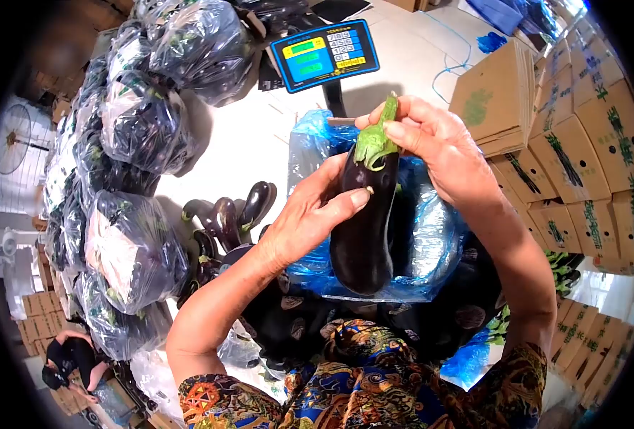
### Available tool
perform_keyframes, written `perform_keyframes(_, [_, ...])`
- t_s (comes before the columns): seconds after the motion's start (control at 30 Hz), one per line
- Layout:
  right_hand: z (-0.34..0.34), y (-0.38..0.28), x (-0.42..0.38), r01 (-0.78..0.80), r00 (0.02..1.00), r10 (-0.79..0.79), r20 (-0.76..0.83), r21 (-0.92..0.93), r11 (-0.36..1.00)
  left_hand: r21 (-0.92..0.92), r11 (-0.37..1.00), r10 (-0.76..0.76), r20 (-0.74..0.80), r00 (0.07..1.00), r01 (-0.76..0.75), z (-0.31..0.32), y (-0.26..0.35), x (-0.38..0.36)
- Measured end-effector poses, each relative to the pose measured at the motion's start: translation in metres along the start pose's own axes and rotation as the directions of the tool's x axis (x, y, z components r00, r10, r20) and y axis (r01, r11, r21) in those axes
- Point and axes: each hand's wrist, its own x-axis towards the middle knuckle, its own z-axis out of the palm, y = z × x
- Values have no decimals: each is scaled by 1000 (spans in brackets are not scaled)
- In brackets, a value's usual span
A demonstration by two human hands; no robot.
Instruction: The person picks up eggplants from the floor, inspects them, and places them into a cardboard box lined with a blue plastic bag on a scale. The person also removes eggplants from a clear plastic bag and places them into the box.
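Observation:
A large dark purple eggplant (363, 243) hangs upright in front of me, its green cap and stem at the top. My left hand (313, 204) wraps its upper body, thumb across the front. Between the thumb and fingers of my right hand (431, 132) is the green stem. Behind and below the eggplant stands a box lined with blue plastic (435, 243), with dark eggplants partly showing inside. Much of the box's contents is hidden by the held eggplant and my hands.
A scale display (324, 56) stands beyond the box. Clear bags of eggplants (138, 243) line the left, with several loose eggplants (224, 222) beside them. Flat cardboard (492, 93) and stacked cartons (578, 129) stand on the right. Another person (77, 361) works at far lower left.

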Motion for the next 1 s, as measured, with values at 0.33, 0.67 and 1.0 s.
perform_keyframes(0.33, [52, -44, 34, 266, 953, -288, -95, -194, 944, 378, 869, 477, -470, 743, -319, -75, 47, -32])
perform_keyframes(0.67, [11, 97, -22, -347, 879, 471, 71, -583, 735, 63, 997, 30, -874, 485, 51, -258, -156, -127])
perform_keyframes(1.0, [28, 132, -21, -440, 782, 617, 83, -628, 642, -245, 929, -296, -941, 161, 276, -293, -370, -177])
